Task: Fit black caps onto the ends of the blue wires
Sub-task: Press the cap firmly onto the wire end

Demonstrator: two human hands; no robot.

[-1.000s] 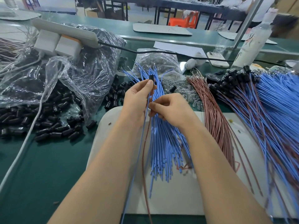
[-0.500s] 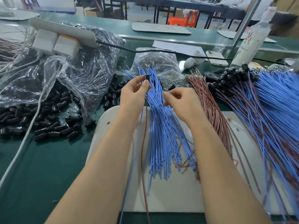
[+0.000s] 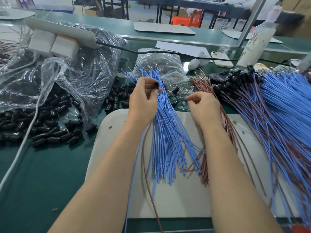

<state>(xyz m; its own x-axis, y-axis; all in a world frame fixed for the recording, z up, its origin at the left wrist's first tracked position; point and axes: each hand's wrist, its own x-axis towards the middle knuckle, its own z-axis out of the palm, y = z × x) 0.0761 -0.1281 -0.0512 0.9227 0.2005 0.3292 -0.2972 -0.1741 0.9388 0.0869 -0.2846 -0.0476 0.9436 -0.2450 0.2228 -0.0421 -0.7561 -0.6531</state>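
Between the thumb and fingertips of the left hand (image 3: 143, 101), 1 black cap (image 3: 156, 85) is pinched, its open end turned toward the camera, just over the far ends of the loose blue wires (image 3: 168, 140). From under that hand, 1 blue strand (image 3: 133, 182) and 1 brown strand (image 3: 148, 182) are seen trailing down toward the near edge; whether they are already seated in the cap cannot be told. The right hand (image 3: 204, 106) is held apart from the left, over the brown wires (image 3: 223, 118), with fingers loosely curled and thumb close to forefinger. Nothing is seen between them, and whether something thin is pinched cannot be told.

The bare blue wires are fanned across a white board (image 3: 185, 199), and none of them is shown capped. To the left, on the green bench (image 3: 42, 174), spare caps (image 3: 50, 130) are heaped beside a clear plastic bag (image 3: 75, 73). To the right, a large finished pile (image 3: 286, 98) of blue and brown wires is laid, with fitted caps (image 3: 235, 78) clustered at its far ends.

A good share of the work is judged done. 1 cap is in hand, and the whole middle bundle is judged left to be capped.
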